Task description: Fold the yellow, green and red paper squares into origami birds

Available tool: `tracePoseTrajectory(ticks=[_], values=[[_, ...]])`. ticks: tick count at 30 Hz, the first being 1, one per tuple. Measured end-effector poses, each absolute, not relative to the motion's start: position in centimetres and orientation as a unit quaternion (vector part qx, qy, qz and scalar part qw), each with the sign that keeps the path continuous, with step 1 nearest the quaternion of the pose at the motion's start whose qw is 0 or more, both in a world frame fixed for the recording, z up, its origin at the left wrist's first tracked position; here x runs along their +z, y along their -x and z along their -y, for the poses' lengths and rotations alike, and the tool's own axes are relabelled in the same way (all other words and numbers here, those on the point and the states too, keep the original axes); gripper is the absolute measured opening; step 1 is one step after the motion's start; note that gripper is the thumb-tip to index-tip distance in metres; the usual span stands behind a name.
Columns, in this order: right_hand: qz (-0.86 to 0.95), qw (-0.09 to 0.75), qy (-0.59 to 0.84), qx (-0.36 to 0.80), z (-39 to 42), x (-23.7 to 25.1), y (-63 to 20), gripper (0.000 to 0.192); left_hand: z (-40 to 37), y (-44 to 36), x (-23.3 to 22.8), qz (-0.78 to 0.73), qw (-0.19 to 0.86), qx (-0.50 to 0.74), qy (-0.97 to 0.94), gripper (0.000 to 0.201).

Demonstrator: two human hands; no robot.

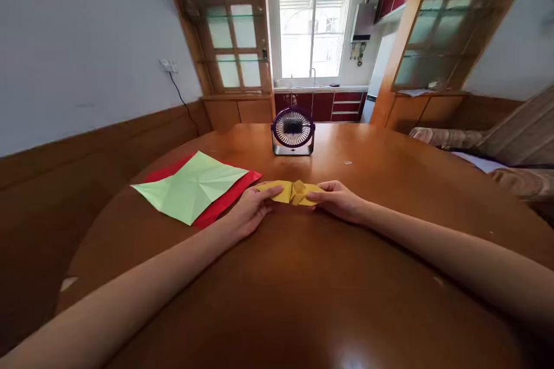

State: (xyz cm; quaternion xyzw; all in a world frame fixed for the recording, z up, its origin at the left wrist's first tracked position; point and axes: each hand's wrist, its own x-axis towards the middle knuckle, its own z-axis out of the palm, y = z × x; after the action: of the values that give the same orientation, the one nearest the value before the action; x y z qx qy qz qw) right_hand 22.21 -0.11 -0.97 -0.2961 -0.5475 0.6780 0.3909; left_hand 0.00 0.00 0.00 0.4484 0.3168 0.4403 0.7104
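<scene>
Between my two hands, above the middle of the table, is a folded piece of yellow paper (284, 192). It is long and flat, with raised folds near its centre. My left hand (253, 207) pinches its left end, thumb on top and the other fingers underneath. The right end is gripped by my right hand (337, 200), whose thumb also presses on top. Left of my left hand lies a creased light-green sheet of paper (194, 185) over a red sheet of paper (223, 203). Most of the red sheet is covered.
A small dark fan (293, 129) stands on the brown wooden table (294, 288) beyond my hands. At the far right are a chair with striped cloth (523, 132) and a white paper (478, 161). A wall (108, 46) borders the left side.
</scene>
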Motion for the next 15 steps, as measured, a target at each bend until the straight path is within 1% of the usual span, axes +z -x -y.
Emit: tracePoseTrajectory(ticks=[4,9,11,15], values=[[0.561,0.379,0.317,0.665,0.3,-1.1,-22.3,0.024,0.7,-0.1,-0.2,-0.33,0.68,0.446,-0.479,0.031],[0.569,0.375,0.342,0.647,0.5,-1.1,-22.2,0.019,1.4,-0.5,-0.5,-0.373,0.595,0.468,-0.536,0.029],[0.569,0.365,0.359,0.644,0.7,-0.7,-22.0,0.019,1.4,-0.6,-0.6,-0.375,0.595,0.471,-0.533,0.029],[0.579,0.338,0.369,0.643,1.1,-0.2,-21.7,0.023,1.2,-0.4,-0.5,-0.35,0.638,0.454,-0.514,0.031]])
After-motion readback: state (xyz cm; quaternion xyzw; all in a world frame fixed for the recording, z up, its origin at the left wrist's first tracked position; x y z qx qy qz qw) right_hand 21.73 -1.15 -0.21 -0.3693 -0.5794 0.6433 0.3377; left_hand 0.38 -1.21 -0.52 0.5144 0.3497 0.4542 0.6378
